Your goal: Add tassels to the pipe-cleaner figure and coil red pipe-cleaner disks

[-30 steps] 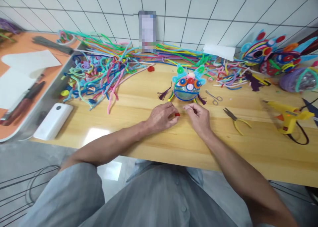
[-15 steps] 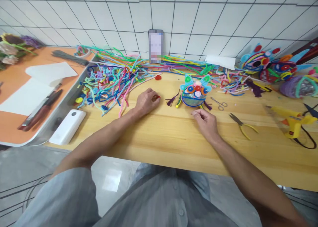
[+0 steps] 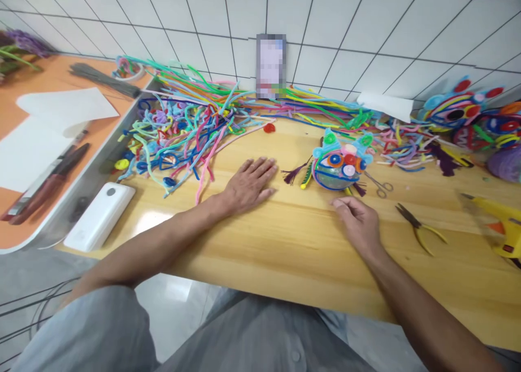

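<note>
My left hand (image 3: 251, 185) lies flat on the wooden table (image 3: 260, 247), palm down with the fingers stretched out. Beyond its fingertips sits a small red coil (image 3: 269, 127). My right hand (image 3: 358, 220) rests on its side with the fingers curled and thumb against forefinger; whatever is inside, if anything, is hidden. Just past that hand stands a colourful animal face (image 3: 341, 163) made of pipe cleaners over a clear round body, with green-centred ears, orange and blue eyes and a red nose. A purple tassel (image 3: 293, 175) hangs at its left side.
Small scissors (image 3: 380, 186), yellow-handled pliers (image 3: 419, 226) and a yellow glue gun (image 3: 499, 220) lie to the right. Loose pipe cleaners (image 3: 183, 133) are heaped at the left and along the wall. A white power bank (image 3: 100, 215) lies left; a phone (image 3: 271, 65) leans on the wall.
My left hand has gone from curled, with a small red bit at its fingertips, to flat on the table; the red bit no longer shows. My right hand stays curled. The view has shifted.
</note>
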`<state>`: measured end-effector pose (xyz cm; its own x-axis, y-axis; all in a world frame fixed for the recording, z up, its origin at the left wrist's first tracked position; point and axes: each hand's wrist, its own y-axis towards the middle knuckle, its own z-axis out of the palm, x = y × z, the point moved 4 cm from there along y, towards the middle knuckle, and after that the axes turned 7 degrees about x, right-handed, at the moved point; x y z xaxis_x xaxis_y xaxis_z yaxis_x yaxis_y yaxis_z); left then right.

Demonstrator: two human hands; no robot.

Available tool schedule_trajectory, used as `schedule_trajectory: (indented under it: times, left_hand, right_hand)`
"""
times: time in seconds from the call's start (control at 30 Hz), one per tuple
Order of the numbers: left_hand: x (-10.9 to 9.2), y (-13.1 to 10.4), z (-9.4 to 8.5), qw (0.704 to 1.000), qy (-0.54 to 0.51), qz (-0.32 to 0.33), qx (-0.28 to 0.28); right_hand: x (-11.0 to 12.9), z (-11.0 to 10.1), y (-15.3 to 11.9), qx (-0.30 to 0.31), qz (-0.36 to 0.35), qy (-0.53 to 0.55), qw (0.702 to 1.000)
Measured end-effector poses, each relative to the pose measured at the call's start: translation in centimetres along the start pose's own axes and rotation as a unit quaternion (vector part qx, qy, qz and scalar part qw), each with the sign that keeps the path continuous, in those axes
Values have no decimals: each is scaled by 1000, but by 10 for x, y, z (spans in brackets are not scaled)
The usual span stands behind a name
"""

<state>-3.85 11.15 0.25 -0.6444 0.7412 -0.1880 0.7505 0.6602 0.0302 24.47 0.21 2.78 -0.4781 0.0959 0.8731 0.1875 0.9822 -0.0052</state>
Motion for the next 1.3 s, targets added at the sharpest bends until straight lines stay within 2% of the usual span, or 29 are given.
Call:
schedule_trajectory:
  times: [0.27,0.6,0.9,1.3]
  left_hand:
    - [-5,3,-3,999,23,-21,31]
    - [-6,0,-2,999,17,-26,-13]
    - [-4,3,-2,999,-5,-34,-1]
    - [-2,4,-6,998,32,-49,26]
  right_hand:
    - [-3,0,-1,9,7,-23,1000]
    - [-3,1,1,0,-9,-24,1000]
    - [-1,6,2,11,-19,-3,1000]
    - [3,14,5,34,-95,4,995]
